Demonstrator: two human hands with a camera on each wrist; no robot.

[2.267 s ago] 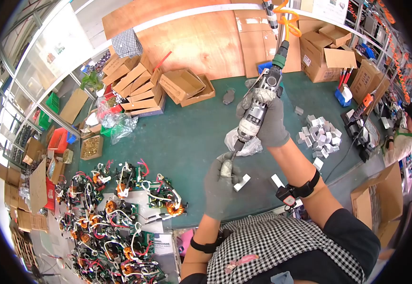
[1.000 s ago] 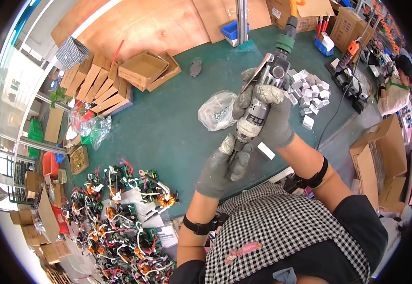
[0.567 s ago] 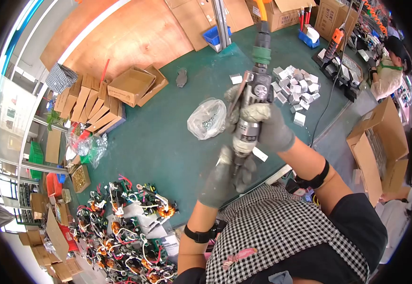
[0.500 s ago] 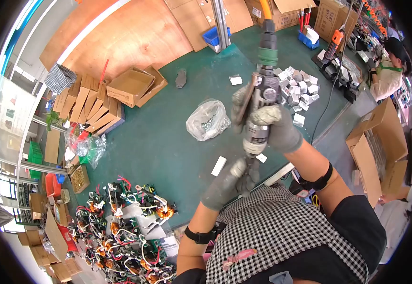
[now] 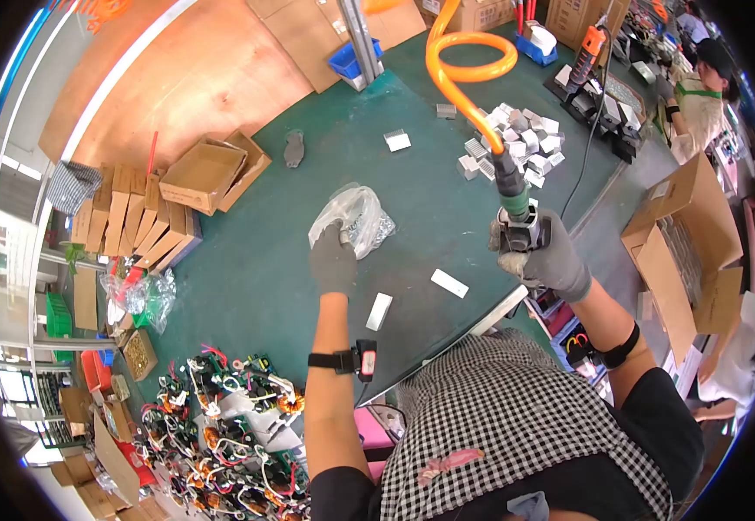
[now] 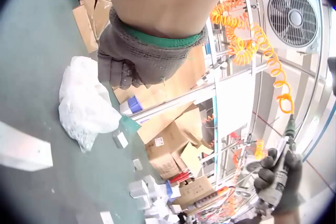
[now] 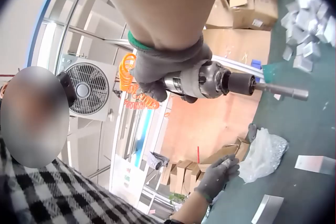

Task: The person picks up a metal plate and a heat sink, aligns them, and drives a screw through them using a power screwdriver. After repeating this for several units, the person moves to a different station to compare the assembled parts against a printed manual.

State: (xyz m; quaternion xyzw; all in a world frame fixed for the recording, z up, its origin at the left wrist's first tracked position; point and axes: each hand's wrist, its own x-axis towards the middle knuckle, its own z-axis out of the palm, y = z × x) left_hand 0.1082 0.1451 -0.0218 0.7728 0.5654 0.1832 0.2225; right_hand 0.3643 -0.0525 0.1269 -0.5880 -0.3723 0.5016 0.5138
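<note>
My gloved left hand [image 5: 334, 262] is at the near-left edge of a clear plastic bag [image 5: 369, 227] of small metal pieces on the green table. In the left wrist view its fingers [image 6: 119, 73] bend loosely above the bag [image 6: 84, 98]; whether they touch it I cannot tell. My right hand [image 5: 560, 259] grips a power tool [image 5: 520, 231] on an orange coiled hose, over the table's right front edge. The right wrist view shows the tool [image 7: 209, 79] held sideways, its long metal bit [image 7: 283, 90] bare. Two pale metal blocks [image 5: 379, 311] [image 5: 449, 283] lie nearer my body.
Wired circuit boards [image 5: 221, 434] crowd the front left. Finned metal blocks [image 5: 529, 139] are heaped at the back right, and a grey object [image 5: 294, 149] lies behind the bag. Cardboard trays [image 5: 204, 174] stand at the back left; an open carton [image 5: 690, 252] is at right.
My left hand has let go of the tool's lower end and moved left to the bag. My right hand has carried the tool right and turned it; both pale blocks now show uncovered.
</note>
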